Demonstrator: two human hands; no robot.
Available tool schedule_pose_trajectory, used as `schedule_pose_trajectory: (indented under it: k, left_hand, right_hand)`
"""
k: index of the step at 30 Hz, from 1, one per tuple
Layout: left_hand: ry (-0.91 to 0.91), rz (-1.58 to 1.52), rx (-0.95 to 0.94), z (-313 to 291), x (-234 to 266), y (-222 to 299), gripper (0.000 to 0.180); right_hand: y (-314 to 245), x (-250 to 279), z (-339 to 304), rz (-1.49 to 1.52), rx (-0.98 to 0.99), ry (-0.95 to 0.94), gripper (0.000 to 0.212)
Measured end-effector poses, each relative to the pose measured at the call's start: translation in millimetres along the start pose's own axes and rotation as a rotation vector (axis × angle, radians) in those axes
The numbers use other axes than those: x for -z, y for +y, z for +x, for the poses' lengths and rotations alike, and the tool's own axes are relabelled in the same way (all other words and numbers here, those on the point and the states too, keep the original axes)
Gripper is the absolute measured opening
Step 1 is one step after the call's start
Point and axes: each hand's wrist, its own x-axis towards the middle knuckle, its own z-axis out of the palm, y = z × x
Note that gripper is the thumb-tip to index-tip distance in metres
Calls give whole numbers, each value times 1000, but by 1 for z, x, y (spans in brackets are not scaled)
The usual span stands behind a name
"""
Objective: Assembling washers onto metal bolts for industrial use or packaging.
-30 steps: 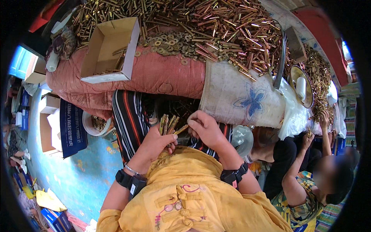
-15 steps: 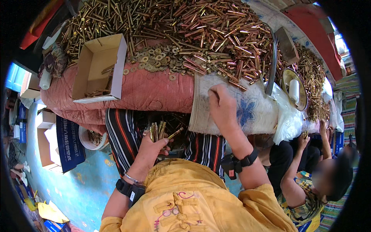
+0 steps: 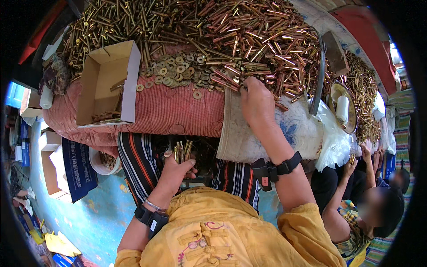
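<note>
My left hand point(image 3: 174, 173) is over my lap, closed round an upright bundle of gold-coloured bolts point(image 3: 183, 152). My right hand point(image 3: 258, 102) reaches to the near edge of the heap, its fingers curled down and pressed together; whatever they touch or hold is hidden. Near those fingertips lie pinkish metal sleeves point(image 3: 226, 81) and small dark pieces. Left of them, round flat washers point(image 3: 178, 69) spread over a red quilted cloth point(image 3: 178, 115). Longer gold bolts point(image 3: 133, 20) fill the far left of the heap, and pinkish sleeves point(image 3: 275, 40) the right.
An open cardboard box point(image 3: 95, 89) with some bolts stands on the cloth at left. A curved metal strip point(image 3: 321, 71) and a bowl with a white roll point(image 3: 342, 109) are at right. Beside the bowl sits a clear plastic bag point(image 3: 336, 144). Another person's hand point(image 3: 350, 167) works farther right.
My right hand has moved forward from the pale cloth to the heap's edge. The tilted bolt in my left hand now stands up with the bundle.
</note>
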Motion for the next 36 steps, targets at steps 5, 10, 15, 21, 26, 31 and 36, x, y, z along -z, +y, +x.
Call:
schedule_pose_trajectory:
  k: [5,10,15,21,26,31,36]
  left_hand:
    - [-59,50,-12,-5,2,4,16]
    - [-116,-18,26,-17,0,4,15]
    - [-180,-77,5,-32,-2,7,24]
    - [-231,-202,56,-49,-2,6,31]
    - [-238,-189,9,-53,-1,0,28]
    - [-241,-172,3,-60,-4,4,28]
    - [-256,-141,0,-60,-4,5,28]
  right_hand:
    - [-10,17,-31,325,-4,73,12]
    - [-36,24,-91,650,-143,-206,15]
    - [-41,9,-124,985,-269,-496,11]
    - [-46,8,-131,1140,-346,-553,11]
    - [-47,9,-140,1130,-310,-573,14]
    - [-46,13,-143,1141,-290,-566,16]
    - [-45,13,-145,1161,-299,-585,16]
